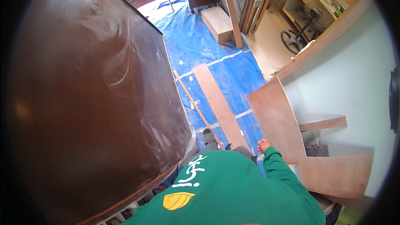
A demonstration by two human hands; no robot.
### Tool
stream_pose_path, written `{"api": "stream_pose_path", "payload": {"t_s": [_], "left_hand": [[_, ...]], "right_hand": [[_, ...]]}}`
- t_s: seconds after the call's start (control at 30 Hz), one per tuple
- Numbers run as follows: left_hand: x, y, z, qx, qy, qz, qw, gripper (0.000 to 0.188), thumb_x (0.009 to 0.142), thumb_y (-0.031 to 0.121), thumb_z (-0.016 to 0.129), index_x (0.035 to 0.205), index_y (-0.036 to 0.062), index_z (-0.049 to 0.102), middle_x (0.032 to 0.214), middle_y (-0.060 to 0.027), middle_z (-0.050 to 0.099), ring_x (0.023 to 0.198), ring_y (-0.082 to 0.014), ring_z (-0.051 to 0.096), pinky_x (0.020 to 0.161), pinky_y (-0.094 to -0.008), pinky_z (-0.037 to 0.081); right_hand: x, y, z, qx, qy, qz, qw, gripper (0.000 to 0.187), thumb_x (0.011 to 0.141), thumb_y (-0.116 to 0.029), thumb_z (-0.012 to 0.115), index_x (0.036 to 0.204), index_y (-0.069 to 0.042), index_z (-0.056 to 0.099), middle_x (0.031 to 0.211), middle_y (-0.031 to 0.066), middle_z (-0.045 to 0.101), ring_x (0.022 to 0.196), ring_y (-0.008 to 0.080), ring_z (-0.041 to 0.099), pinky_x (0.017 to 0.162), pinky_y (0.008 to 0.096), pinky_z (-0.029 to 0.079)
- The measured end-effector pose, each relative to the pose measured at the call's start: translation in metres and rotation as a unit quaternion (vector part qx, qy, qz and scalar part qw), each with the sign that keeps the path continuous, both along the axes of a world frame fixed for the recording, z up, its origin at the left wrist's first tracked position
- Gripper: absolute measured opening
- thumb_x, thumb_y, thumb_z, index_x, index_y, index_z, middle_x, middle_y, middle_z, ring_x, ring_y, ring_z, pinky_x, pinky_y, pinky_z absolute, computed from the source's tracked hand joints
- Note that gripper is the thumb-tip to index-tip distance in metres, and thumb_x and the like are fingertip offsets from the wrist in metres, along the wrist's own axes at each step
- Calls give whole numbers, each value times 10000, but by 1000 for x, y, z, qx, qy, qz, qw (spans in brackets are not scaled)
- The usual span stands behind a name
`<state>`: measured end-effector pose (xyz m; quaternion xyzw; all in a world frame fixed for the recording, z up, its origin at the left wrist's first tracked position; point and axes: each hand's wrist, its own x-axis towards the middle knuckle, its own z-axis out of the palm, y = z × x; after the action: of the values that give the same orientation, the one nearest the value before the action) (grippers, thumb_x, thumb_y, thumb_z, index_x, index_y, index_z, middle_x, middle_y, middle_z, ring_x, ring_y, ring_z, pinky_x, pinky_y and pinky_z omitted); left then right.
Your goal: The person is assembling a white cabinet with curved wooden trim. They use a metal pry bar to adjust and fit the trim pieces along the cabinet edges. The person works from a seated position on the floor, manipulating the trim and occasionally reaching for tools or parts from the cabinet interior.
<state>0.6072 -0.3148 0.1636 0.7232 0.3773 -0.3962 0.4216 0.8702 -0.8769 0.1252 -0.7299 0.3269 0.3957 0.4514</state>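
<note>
My right hand (263,145) hangs just beyond the end of its green sleeve, with fingers curled in. Whether anything is inside those fingers is too small to make out. The hand appears close to the edge of a notched plywood sheet (275,112); I cannot tell whether they touch. Left of it, a long flat plank (218,104) lies on the blue tarp (189,29) and runs away from my feet. A thin wooden strip (192,100) lies beside the plank. My left hand does not show; my torso and sleeve cover that side.
A large glossy dark-brown panel (96,100) stands along my left. On the right is a pale wall (346,75), with a short board (323,123) jutting past the plywood. Ahead stand a wooden box (217,21) and an upright post (231,12). A steering wheel (292,41) shows beyond the doorway.
</note>
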Motion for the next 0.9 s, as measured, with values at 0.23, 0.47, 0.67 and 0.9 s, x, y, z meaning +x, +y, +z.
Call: {"api": "stream_pose_path", "payload": {"t_s": [0.23, 0.47, 0.67, 0.9], "left_hand": [[129, 15, -2, -45, -39, 30, 998, 478, 994, 380, 419, 964, 20, 733, 956, -123, 736, 889, -236, 678, 843, -369, 494], [302, 30, -12, 8, -167, 101, 981, 324, 917, 261, 527, 925, 23, 747, 847, -96, 732, 802, -180, 678, 765, -315, 518], [368, 23, 63, 135, -148, 25, 979, 368, 886, 344, 519, 844, 37, 719, 868, -136, 717, 863, -295, 681, 824, -380, 519], [409, 58, 48, 141, -51, 82, 985, 419, 889, 464, 519, 967, 97, 706, 971, -150, 709, 959, -335, 663, 886, -396, 502]], "right_hand": [[26, -20, -89, -156, -18, 350, 923, 326, 961, -370, 558, 869, -82, 677, 816, 102, 693, 646, 214, 661, 579, 429, 539], [199, 51, -83, -74, 1, 364, 928, 454, 971, -445, 518, 885, -39, 703, 860, 134, 712, 692, 237, 683, 659, 405, 542], [356, 131, 20, 101, 177, 272, 940, 534, 978, -482, 483, 914, -8, 719, 889, 161, 721, 712, 254, 692, 713, 371, 543], [513, 201, 85, 269, 181, 127, 938, 640, 967, -544, 475, 915, 42, 727, 890, 181, 730, 715, 256, 699, 743, 350, 548]]}}
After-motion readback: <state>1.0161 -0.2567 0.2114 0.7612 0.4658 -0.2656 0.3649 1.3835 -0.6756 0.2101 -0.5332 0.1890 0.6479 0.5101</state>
